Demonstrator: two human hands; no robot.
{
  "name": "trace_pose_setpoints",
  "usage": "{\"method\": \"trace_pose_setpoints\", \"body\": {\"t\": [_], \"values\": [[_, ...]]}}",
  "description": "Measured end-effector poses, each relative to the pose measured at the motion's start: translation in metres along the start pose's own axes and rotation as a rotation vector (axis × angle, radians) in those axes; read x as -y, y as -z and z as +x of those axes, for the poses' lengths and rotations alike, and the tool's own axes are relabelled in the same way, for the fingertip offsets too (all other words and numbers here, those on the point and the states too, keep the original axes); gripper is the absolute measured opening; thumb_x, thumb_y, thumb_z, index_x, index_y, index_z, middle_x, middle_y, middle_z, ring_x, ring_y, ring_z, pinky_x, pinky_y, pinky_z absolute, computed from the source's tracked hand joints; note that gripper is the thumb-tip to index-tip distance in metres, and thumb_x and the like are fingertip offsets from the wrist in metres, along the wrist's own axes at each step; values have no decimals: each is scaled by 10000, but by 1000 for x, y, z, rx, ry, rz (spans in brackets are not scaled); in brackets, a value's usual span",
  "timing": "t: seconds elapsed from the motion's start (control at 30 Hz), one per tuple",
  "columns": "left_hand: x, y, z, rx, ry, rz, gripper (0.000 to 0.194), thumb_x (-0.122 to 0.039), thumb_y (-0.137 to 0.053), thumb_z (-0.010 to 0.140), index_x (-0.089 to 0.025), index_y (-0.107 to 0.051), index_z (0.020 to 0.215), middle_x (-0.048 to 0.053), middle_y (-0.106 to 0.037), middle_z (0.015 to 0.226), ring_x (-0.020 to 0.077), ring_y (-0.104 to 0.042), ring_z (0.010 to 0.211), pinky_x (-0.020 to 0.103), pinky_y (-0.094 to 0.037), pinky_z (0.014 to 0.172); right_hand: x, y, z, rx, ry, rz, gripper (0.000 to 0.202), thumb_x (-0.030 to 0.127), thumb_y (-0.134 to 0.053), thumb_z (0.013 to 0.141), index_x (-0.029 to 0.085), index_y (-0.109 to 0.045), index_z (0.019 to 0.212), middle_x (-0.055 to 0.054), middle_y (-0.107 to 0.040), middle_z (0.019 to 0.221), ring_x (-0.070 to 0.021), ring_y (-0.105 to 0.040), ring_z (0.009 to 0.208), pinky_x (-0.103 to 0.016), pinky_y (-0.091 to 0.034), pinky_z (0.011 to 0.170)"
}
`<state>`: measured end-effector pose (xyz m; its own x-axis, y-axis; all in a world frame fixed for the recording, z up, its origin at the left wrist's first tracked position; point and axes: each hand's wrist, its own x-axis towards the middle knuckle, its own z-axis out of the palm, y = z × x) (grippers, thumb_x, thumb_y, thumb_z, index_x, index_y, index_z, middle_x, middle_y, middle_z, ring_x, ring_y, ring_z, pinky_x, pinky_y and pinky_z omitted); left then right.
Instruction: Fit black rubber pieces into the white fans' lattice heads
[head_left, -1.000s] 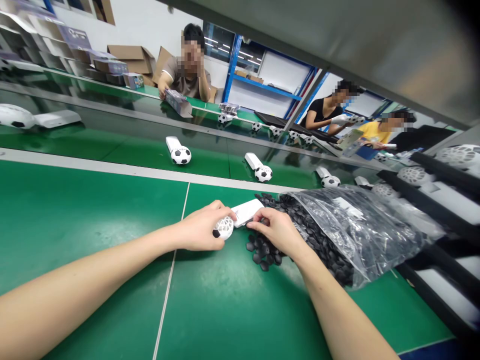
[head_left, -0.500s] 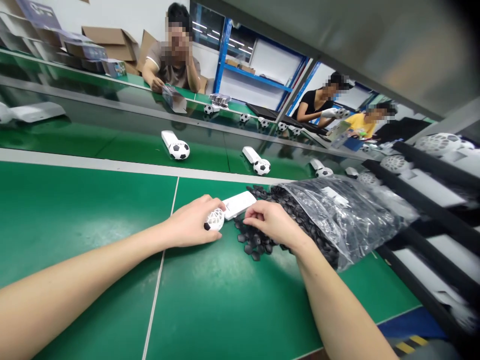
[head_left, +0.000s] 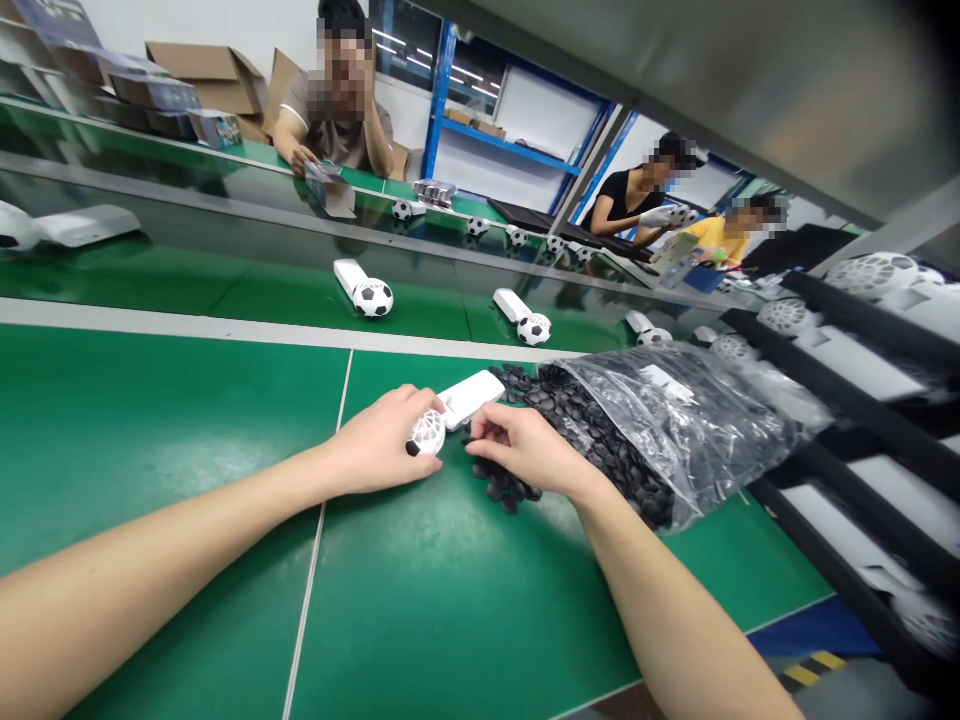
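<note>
My left hand [head_left: 386, 440] curves its thumb and fingers around the ball end of a white device with a football-shaped head [head_left: 428, 434]. The ball is an open white lattice with a black patch on its left side; the flat white handle [head_left: 472, 398] points up and right. My right hand [head_left: 529, 448] is pinched just right of the ball, with a dark edge at its fingertips that looks like a small black pentagon piece [head_left: 466, 431]. Under and beside it lies a pile of loose black pieces [head_left: 504, 488], partly hidden by the hand.
A clear plastic bag [head_left: 720, 430] spills more black pieces at right. Racks [head_left: 847, 360] of white lattice-ball devices stand beyond it. Finished-looking football devices [head_left: 373, 297] lie on the green belt [head_left: 255, 285]. Several co-workers sit across, one [head_left: 337, 120] holding a box.
My right hand has moved left from over the pile toward the ball. My left hand keeps its hold. Devices on the belt have shifted slightly right.
</note>
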<state>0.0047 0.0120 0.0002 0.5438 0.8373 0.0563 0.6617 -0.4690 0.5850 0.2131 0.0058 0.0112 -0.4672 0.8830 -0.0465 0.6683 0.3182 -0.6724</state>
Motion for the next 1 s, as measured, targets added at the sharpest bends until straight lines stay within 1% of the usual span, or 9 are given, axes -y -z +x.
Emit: {"method": "trace_pose_setpoints", "body": {"t": [0.07, 0.17, 0.27, 0.4, 0.5, 0.6, 0.67, 0.8, 1.0], "values": [[1, 2, 1, 16, -37, -8, 412, -331, -567, 667, -242, -466, 1055, 45, -498, 999, 242, -495, 940, 344, -424, 749, 7, -2, -1, -35, 104, 32, 26, 199, -546, 801, 190, -564, 818, 21, -584, 691, -102, -539, 613, -219, -424, 592], [5, 7, 3, 79, -116, -45, 402, -273, -568, 652, -253, -483, 1045, 31, -505, 1008, 229, -486, 976, 328, -413, 791, 12, -7, 1, -101, 288, -39, 60, 179, -540, 813, 188, -599, 815, -6, -587, 776, -118, -544, 719, -246, -437, 697], [8, 9, 5, 114, -131, -83, 437, -242, -573, 632, -252, -484, 1060, 22, -500, 1030, 216, -486, 986, 314, -406, 815, 9, -13, 3, -143, 404, -127, 90, 170, -512, 836, 195, -596, 856, -29, -605, 849, -148, -535, 840, -281, -435, 771], [9, 8, 6, 105, -106, -97, 443, -240, -569, 628, -260, -489, 1064, 15, -500, 1039, 210, -498, 966, 307, -409, 804, 2, -18, 6, -176, 514, -259, 141, 166, -460, 864, 191, -590, 914, -47, -614, 885, -162, -521, 830, -303, -441, 752], [9, 7, 5, 93, -94, -104, 439, -266, -579, 635, -264, -489, 1065, 12, -506, 1034, 209, -505, 952, 300, -418, 775, 1, -24, 8, -225, 585, -262, 163, 150, -457, 864, 195, -607, 907, -47, -618, 878, -158, -527, 822, -298, -445, 742], [8, 5, 6, 68, -81, -114, 444, -353, -623, 630, -259, -498, 1045, 11, -512, 1004, 207, -511, 933, 301, -423, 758, 3, -30, 9, -293, 594, -161, 152, 140, -486, 850, 205, -621, 876, -33, -621, 860, -145, -544, 834, -280, -448, 761], [7, 2, 6, 28, -81, -115, 414, -398, -626, 637, -246, -513, 1005, 14, -515, 976, 207, -513, 920, 311, -420, 766, 4, -34, 9, -327, 560, -79, 122, 139, -515, 833, 203, -617, 857, -21, -623, 834, -136, -553, 823, -271, -448, 768], [3, -4, 6, -52, -77, -89, 295, -361, -584, 673, -226, -527, 928, 21, -510, 921, 204, -513, 877, 323, -415, 756, 2, -35, 13, -350, 448, 19, 10, 183, -597, 783, 188, -597, 792, -7, -607, 764, -132, -556, 752, -268, -448, 732], [-1, -5, 7, -70, -17, -94, 267, -299, -578, 653, -219, -521, 901, 14, -496, 893, 196, -504, 841, 323, -411, 737, -3, -28, 20, -333, 323, -12, 166, 321, -689, 698, 191, -586, 707, 3, -583, 745, -142, -523, 758, -273, -424, 707]]}}
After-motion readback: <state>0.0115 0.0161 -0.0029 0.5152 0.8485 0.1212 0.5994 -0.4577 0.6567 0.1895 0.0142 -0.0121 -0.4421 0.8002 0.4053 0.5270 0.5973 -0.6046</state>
